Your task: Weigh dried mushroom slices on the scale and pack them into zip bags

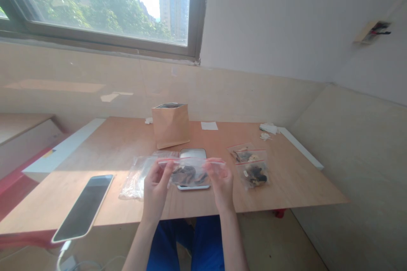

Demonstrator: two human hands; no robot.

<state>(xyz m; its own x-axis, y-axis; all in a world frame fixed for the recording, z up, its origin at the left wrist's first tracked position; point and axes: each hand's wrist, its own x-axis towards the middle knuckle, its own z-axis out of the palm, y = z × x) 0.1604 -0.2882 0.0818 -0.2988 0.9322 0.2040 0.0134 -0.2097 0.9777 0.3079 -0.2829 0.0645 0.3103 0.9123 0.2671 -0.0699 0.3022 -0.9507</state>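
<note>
Both my hands hold up a small clear zip bag [190, 172] with dark dried pieces inside, just above the table's front edge. My left hand [155, 186] pinches its left top corner and my right hand [221, 183] pinches its right top corner along the red zip strip. Behind the bag lies a small silver scale [193, 153]. A pile of empty clear bags [136, 180] lies left of my left hand. Two filled zip bags [252, 167] lie right of my right hand.
A brown paper pouch [171, 125] stands upright behind the scale. A phone [84, 211] lies at the front left corner of the wooden table [286, 186], with a cable below. Paper scraps [269, 129] lie at the back right. Walls close in behind and right.
</note>
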